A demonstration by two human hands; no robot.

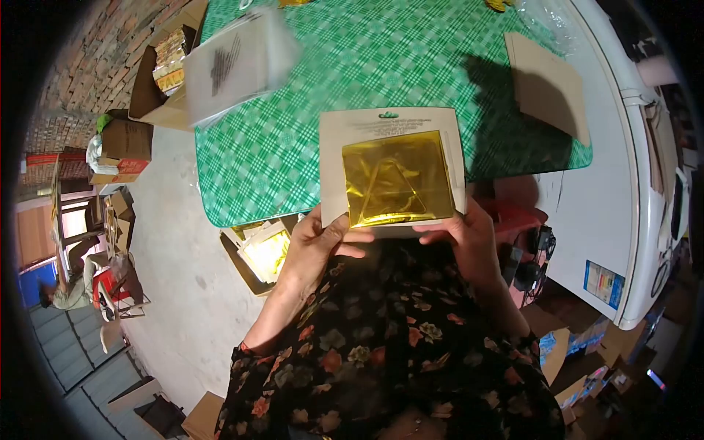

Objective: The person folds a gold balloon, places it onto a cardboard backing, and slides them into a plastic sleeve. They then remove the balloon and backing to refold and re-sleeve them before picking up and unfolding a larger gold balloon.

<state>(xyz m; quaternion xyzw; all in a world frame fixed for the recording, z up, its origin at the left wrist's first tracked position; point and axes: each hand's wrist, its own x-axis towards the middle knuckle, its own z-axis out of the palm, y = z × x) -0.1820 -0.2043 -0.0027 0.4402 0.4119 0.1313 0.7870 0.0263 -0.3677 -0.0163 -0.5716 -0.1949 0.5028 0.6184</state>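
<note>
A pale backing card (332, 158) with a hang hole at its top is held level in front of me. On its face lies a folded gold foil sheet (400, 176) with a triangular crease or outline showing. My left hand (314, 248) pinches the card's lower left corner, thumb on the front near the foil's edge. My right hand (473, 240) grips the lower right corner in the same way. The other fingers of both hands reach partly below and behind the card.
The table has a green checked cloth (253, 158). A clear plastic-wrapped stack (227, 66) lies at its far left, plain card sheets (539, 84) at right. Below the left edge stands a box of cards and gold foil (264, 253). A white appliance (587, 198) flanks the right; another person (77, 286) is far left.
</note>
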